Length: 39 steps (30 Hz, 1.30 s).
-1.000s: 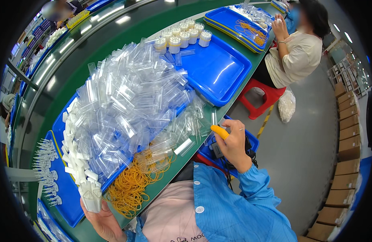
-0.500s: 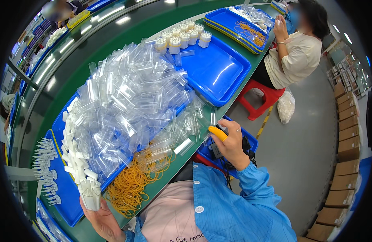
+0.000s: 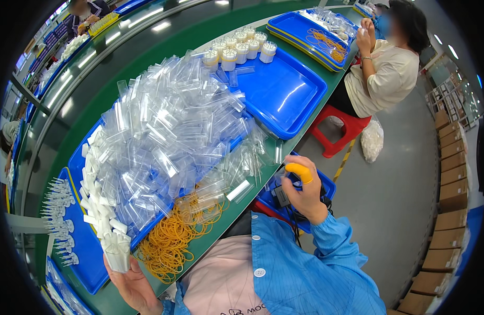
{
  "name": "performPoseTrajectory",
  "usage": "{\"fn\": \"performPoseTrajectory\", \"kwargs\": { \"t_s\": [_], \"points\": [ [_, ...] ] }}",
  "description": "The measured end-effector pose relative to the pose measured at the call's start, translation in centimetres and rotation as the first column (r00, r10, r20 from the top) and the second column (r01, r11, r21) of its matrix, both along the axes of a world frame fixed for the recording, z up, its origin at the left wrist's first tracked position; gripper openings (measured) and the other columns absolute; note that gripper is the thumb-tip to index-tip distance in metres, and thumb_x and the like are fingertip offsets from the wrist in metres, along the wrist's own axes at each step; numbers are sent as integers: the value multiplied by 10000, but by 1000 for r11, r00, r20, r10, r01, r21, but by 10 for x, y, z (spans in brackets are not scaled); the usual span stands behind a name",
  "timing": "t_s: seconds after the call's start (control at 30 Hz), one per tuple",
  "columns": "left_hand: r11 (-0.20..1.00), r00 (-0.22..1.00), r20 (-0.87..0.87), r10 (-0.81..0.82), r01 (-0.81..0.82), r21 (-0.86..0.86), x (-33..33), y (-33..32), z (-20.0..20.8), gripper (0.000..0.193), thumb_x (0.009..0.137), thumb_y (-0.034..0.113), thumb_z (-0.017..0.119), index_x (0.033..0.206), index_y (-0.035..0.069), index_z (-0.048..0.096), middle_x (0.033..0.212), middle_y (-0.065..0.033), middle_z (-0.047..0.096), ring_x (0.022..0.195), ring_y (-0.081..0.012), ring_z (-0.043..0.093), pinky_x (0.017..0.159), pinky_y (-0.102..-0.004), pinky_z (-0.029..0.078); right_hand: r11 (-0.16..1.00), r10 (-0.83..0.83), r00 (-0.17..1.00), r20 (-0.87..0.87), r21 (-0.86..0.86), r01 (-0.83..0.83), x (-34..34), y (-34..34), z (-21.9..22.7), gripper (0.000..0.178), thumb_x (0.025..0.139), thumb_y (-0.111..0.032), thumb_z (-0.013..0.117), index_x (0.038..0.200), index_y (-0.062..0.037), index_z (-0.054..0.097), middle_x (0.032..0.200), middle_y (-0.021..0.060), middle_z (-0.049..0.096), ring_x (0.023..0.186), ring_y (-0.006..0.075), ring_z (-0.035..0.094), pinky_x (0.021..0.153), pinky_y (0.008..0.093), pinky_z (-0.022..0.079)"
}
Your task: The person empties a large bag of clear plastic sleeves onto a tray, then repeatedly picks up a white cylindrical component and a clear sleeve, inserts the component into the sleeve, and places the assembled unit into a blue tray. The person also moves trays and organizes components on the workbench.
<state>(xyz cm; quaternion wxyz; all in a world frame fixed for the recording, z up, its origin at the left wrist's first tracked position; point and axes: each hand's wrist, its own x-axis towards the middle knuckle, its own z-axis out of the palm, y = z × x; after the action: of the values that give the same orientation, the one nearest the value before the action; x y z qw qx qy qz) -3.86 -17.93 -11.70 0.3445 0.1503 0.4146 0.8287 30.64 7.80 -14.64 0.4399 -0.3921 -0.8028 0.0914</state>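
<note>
My left hand (image 3: 130,281) is closed around a bundle of clear plastic tubes (image 3: 117,252), held upright just off the near edge of the green table (image 3: 89,113). Just beside it on the table lies a loose heap of yellow rubber bands (image 3: 173,236). Beyond that, a big pile of clear tubes (image 3: 163,131) covers a blue tray (image 3: 76,157) and spills over its rim.

My right hand (image 3: 306,191) is off the table's edge, fingers curled on a small dark device (image 3: 280,195) with a cable; an orange finger cot (image 3: 298,170) covers one fingertip. A blue bin (image 3: 326,186) sits below it.

Farther along the table is another blue tray (image 3: 284,94), with a row of capped white cups (image 3: 241,50) at its far edge. A seated person (image 3: 389,73) works beside it on a red stool (image 3: 344,131).
</note>
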Motion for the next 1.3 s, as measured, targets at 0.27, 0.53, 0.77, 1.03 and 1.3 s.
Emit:
{"fn": "performPoseTrajectory", "kwargs": {
  "t_s": [0.27,0.53,0.77,1.03,1.3],
  "points": [
    [999,984,170,-50,46,27,5,4,3,525,941,201,540,1367,-30,339,1333,-183,468,1087,-274,570,923,-354,526,734,-56,892,-449,-624,-268,-15,-24,42,272,872,-31,573,1141,11,577,901,42,590,805,127,569,725,259,448],
    [957,964,-265,-14,-64,-283,52,36,32,686,819,227,678,1360,-62,370,1235,-175,515,1138,-266,536,948,-364,468,541,132,574,-808,-427,-725,-63,-37,70,248,828,46,547,1073,34,586,1042,110,560,954,151,544,858,282,431],
    [947,766,-571,-296,157,-280,56,47,43,571,730,60,741,1251,-44,530,1156,-140,500,1059,-226,541,896,-307,476,611,234,571,-787,-338,-716,-106,-50,81,428,793,10,618,1200,22,489,999,152,625,953,213,599,922,360,441],
    [936,574,-746,-337,114,-334,51,41,38,527,722,75,728,1202,-56,554,1148,-165,475,969,-208,546,787,-298,479,621,254,619,-743,-365,-693,-121,-49,71,446,798,-85,691,1180,29,490,974,135,633,926,202,609,909,354,447],
    [934,507,-791,-342,91,-345,53,51,50,515,689,21,740,1184,-31,607,1085,-154,530,930,-237,579,795,-328,488,505,219,603,-767,-440,-743,-126,-56,68,392,771,-45,720,1109,33,539,964,130,630,892,208,618,854,331,473]
  ]
}}
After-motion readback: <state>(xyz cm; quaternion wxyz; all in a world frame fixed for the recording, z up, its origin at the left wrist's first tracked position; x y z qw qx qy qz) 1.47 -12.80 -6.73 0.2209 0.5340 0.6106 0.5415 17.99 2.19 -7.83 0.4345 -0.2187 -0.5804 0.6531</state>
